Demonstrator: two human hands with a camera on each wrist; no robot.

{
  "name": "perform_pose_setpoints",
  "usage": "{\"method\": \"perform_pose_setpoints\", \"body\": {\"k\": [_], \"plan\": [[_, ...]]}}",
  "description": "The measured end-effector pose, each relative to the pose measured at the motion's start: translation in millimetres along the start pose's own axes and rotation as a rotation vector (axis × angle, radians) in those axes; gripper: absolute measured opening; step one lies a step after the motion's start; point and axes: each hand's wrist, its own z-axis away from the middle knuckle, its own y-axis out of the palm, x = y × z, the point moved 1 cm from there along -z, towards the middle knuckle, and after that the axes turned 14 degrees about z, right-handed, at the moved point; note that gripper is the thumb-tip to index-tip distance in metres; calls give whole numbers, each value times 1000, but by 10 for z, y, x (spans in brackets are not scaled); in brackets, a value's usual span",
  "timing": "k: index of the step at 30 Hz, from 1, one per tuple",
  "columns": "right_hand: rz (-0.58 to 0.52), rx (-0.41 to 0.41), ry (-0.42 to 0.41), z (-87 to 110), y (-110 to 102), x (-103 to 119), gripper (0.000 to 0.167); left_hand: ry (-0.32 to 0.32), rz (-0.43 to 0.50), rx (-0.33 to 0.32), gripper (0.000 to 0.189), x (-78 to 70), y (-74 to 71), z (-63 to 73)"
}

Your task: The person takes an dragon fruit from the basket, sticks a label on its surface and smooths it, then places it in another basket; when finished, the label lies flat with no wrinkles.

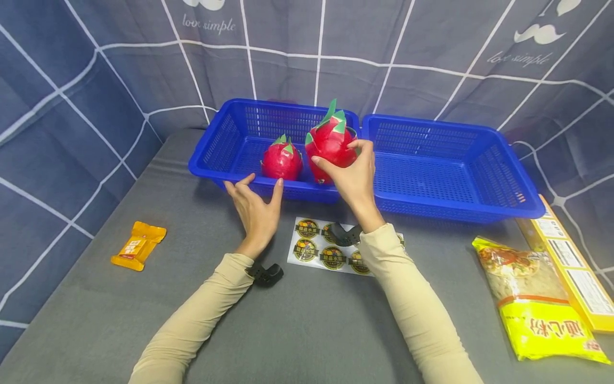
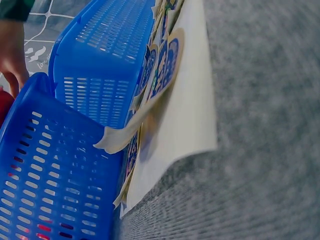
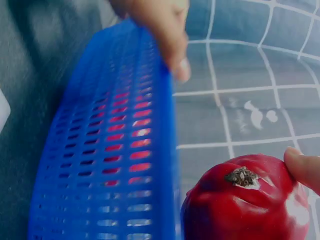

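My right hand (image 1: 357, 176) grips a red dragon fruit (image 1: 331, 141) with green leaf tips, thumb and fingers on its sides, over the right end of the left blue basket (image 1: 206, 166). Its stem end (image 3: 242, 176) shows in the right wrist view. A second dragon fruit (image 1: 282, 161) sits inside that basket, just left of the held one. At the basket's front rim, my left hand (image 1: 256, 213) holds on with its fingertips over the edge. In the left wrist view, the right hand (image 2: 12, 55) appears at the upper left beside the basket wall (image 2: 55, 165).
Another blue basket (image 1: 515, 184) stands to the right, end to end with the first. A sheet of round stickers (image 1: 314, 261) lies in front, some edges curling up. An orange packet (image 1: 139, 246) is at left; a yellow food bag (image 1: 537, 298) and a long box (image 1: 582, 282) lie at right.
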Motion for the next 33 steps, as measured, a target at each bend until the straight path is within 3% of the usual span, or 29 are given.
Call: {"method": "perform_pose_setpoints", "body": {"k": [9,17,33], "plan": [[-93,65,-51,319,-184,-32,63,-12,0,6,68,3,-3,9],[-156,135,-68,667,-269,-102,65,27,-4,-5,69,7,-11,11],[-48,237,-78,1349,-407,-432,63,54,-21,-17,70,23,-10,7]]}}
